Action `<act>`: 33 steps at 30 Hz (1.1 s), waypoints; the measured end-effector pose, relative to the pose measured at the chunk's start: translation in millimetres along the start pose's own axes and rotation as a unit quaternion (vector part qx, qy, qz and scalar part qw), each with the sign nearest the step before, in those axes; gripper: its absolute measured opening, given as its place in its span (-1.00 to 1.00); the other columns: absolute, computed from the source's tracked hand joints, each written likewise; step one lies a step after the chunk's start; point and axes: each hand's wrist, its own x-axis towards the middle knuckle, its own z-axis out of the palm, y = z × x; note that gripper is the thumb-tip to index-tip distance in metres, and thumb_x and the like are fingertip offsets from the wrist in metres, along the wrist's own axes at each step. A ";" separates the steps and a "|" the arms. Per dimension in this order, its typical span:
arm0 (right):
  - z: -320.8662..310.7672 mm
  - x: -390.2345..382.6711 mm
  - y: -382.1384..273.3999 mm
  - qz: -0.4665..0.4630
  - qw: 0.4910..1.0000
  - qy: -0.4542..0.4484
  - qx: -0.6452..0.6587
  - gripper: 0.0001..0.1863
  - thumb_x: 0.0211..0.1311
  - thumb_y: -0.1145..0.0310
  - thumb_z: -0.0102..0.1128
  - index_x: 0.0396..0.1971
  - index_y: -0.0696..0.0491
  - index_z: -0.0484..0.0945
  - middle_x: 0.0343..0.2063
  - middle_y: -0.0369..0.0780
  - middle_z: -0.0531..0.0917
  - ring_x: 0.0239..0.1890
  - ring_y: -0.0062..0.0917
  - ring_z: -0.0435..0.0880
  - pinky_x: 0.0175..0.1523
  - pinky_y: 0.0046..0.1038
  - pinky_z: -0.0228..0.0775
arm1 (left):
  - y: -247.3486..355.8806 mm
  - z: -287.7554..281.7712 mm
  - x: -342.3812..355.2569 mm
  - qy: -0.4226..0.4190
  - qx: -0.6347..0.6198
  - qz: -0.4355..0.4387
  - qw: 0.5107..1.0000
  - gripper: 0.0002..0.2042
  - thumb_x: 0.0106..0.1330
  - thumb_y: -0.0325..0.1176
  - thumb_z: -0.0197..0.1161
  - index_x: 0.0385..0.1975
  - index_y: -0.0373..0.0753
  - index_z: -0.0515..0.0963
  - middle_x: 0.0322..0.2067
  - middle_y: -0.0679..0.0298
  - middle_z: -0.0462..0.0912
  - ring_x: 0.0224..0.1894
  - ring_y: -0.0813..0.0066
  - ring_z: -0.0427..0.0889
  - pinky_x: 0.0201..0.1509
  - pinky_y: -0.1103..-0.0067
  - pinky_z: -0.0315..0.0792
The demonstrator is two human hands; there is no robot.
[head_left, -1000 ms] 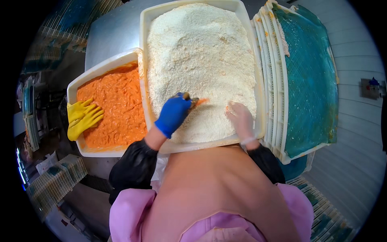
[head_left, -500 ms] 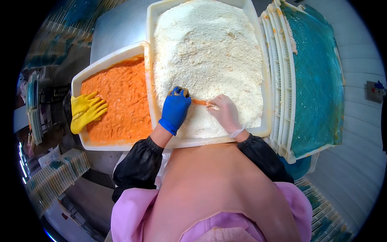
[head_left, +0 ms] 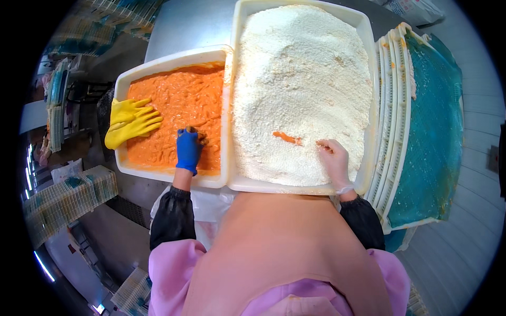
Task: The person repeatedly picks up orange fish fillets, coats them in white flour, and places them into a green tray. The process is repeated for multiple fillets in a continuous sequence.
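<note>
My left hand (head_left: 188, 150), in a blue glove, is at the orange batter (head_left: 174, 100) with its fingers curled and smeared. What those fingers hold, if anything, is hidden. A single orange-coated strip (head_left: 287, 138) lies on the white crumbs (head_left: 300, 79), partly dusted at its right end. Just right of the strip, my right hand (head_left: 334, 160) in a clear glove hovers low over the crumbs, fingers bent together; I cannot make out anything in them. The batter fills a smaller white tub (head_left: 225, 105), the crumbs a larger white tub (head_left: 373, 63) beside it.
A yellow rubber glove pair (head_left: 129, 120) drapes over the batter tub's left side. On the right stand stacked white frames (head_left: 392, 126) topped with teal mesh (head_left: 432, 131). A metal table (head_left: 192, 26) shows behind the tubs. More racks (head_left: 74, 197) stand at the left.
My left hand has left the strip and moved left from the crumb tub into the batter. The strip now lies on the crumbs, released. My right hand has drawn slightly right of it.
</note>
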 end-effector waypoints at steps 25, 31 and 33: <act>-6.3 -16.2 -11.0 -0.048 0.998 -0.009 0.043 -0.87 0.05 0.53 0.14 -0.36 0.19 0.59 -0.48 -0.15 0.56 -0.41 -0.40 0.54 -0.29 -0.51 0.34 | -42.8 -81.1 7.8 0.024 -0.206 -0.088 0.974 -0.90 0.07 -0.40 0.29 -0.44 -0.23 0.65 -0.48 0.16 0.62 -0.39 0.34 0.57 -0.28 0.55 0.40; -13.3 -15.9 -13.3 -0.033 0.997 0.000 0.070 -0.87 0.05 0.56 0.12 -0.36 0.21 0.58 -0.50 -0.15 0.54 -0.44 -0.43 0.51 -0.30 -0.52 0.33 | 98.7 -144.4 52.2 0.027 -0.417 0.036 0.908 -0.85 0.16 -0.55 0.21 -0.28 -0.33 0.61 -0.35 0.20 0.64 -0.32 0.51 0.56 -0.23 0.68 0.40; -15.9 -16.6 -12.1 -0.034 0.997 0.003 0.076 -0.87 0.05 0.57 0.12 -0.36 0.22 0.57 -0.50 -0.15 0.53 -0.44 -0.43 0.51 -0.30 -0.52 0.32 | 146.2 -133.5 62.3 -0.026 -0.431 0.146 0.890 -0.83 0.15 -0.53 0.22 -0.25 -0.29 0.61 -0.39 0.21 0.59 -0.35 0.50 0.53 -0.25 0.69 0.38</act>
